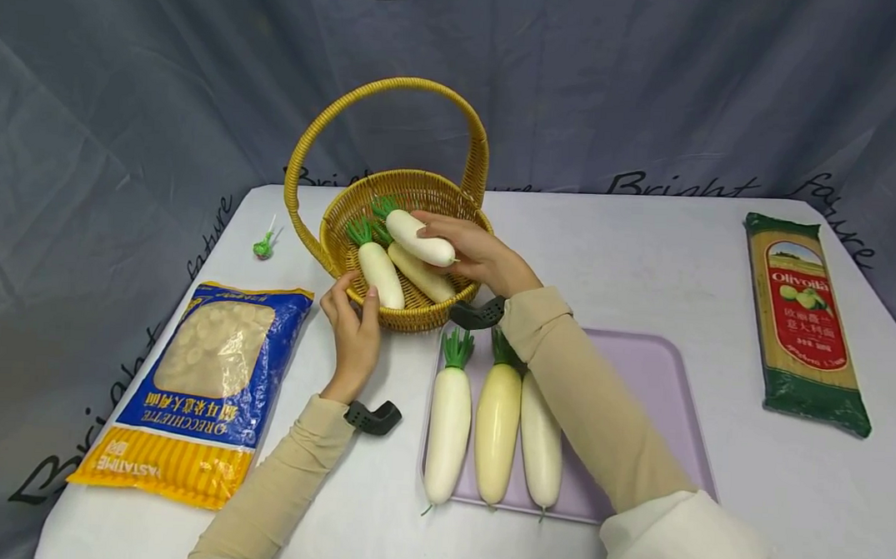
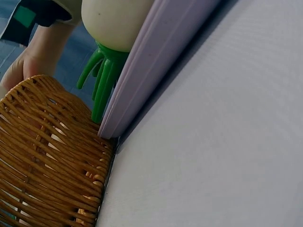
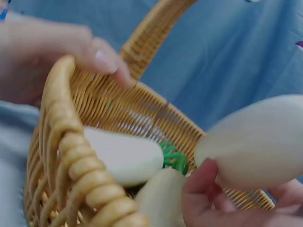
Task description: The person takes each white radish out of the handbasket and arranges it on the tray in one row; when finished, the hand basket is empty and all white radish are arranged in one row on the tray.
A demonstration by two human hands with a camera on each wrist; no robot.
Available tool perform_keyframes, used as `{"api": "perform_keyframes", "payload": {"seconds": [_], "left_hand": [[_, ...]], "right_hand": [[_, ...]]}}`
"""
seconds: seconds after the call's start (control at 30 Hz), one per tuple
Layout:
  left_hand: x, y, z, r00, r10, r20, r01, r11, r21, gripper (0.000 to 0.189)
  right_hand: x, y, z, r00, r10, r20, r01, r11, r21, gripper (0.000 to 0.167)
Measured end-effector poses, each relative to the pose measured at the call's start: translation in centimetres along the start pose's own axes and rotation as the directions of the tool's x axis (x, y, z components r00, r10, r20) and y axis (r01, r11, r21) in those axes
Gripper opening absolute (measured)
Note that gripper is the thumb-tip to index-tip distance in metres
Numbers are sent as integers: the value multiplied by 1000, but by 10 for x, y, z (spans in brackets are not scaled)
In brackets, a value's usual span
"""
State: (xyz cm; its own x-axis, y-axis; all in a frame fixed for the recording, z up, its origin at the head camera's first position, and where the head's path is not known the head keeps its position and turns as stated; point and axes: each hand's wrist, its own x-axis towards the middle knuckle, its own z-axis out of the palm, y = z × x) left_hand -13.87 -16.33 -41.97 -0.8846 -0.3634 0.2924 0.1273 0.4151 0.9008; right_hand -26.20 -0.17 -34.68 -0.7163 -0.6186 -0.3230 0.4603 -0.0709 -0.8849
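Right hand (image 1: 474,246), fingers curled round a white radish (image 1: 418,236), holds it over the wicker basket (image 1: 409,320), above two radishes (image 1: 381,275) inside. Left hand (image 1: 355,335) grips the basket's rim between seven and eight o'clock. From the basket, a purple tray (image 1: 642,384) bearing three radishes (image 1: 495,432) lies between four and five, a blue pasta bag (image 1: 203,385) at eight, a green lollipop (image 1: 262,248) at nine, a green-ended packet (image 1: 807,320) at three.

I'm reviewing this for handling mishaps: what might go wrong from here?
The white radish in the right hand could slip and knock the radishes lying in the basket. The basket might tip or slide if the left hand presses hard on its rim. The right sleeve, passing over the tray, could brush the radishes there.
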Motion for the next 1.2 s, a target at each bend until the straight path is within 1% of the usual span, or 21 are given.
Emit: {"api": "perform_keyframes", "payload": {"seconds": [0.1, 0.2, 0.27, 0.33, 0.5, 0.6, 0.7, 0.83, 0.9, 0.93, 0.97, 1.0, 1.07, 1.13, 1.2], "left_hand": [[0, -1, -1, 1000, 5, -12, -5, 1000, 7, 42], [1, -2, -2, 1000, 12, -19, -12, 1000, 3, 42], [1, -3, -2, 1000, 17, -18, -17, 1000, -2, 42], [2, -3, -2, 1000, 15, -17, -15, 1000, -5, 41], [3, -2, -2, 1000, 11, -28, -11, 1000, 1, 39], [3, -1, -1, 999, 16, -34, -16, 1000, 1, 38], [3, -1, 0, 999, 15, -34, -15, 1000, -4, 37], [2, -1, 1, 1000, 8, -23, -8, 1000, -1, 38], [2, -1, 2, 1000, 6, -12, -6, 1000, 3, 39], [1, -1, 2, 1000, 7, -6, -6, 1000, 4, 40], [1, 0, 2, 1000, 7, -2, -7, 1000, 6, 41], [1, 0, 2, 1000, 8, 4, -8, 1000, 12, 42], [1, 0, 1, 1000, 8, 5, -8, 1000, 10, 44], [0, -1, 1, 1000, 10, 4, -10, 1000, 9, 44], [1, 0, 1, 1000, 14, 4, -14, 1000, 4, 43]], "right_hand": [[-7, -1, -2, 994, -10, 109, 3, 998, 58, 50], [-15, 2, -4, 979, -28, 200, 6, 994, 108, 50], [-21, 4, -6, 970, -45, 239, 12, 990, 138, 50], [-28, 7, -9, 963, -66, 260, 22, 985, 169, 53], [-49, 10, -17, 951, -119, 286, 37, 961, 275, 64], [-66, 10, -23, 951, -145, 273, 39, 932, 359, 66], [-87, 10, -31, 949, -172, 263, 45, 903, 427, 65], [-121, 12, -45, 954, -204, 222, 79, 879, 470, 57], [-140, 15, -53, 962, -214, 168, 118, 883, 455, 53], [-151, 17, -57, 970, -207, 125, 137, 896, 422, 51], [-160, 19, -60, 975, -205, 86, 159, 912, 377, 50], [-167, 22, -64, 974, -215, 66, 181, 922, 344, 51], [-183, 30, -71, 975, -222, 18, 212, 951, 226, 51], [-196, 37, -77, 977, -212, -14, 212, 968, 133, 52], [-207, 43, -82, 981, -194, -31, 196, 975, 105, 54]]}}
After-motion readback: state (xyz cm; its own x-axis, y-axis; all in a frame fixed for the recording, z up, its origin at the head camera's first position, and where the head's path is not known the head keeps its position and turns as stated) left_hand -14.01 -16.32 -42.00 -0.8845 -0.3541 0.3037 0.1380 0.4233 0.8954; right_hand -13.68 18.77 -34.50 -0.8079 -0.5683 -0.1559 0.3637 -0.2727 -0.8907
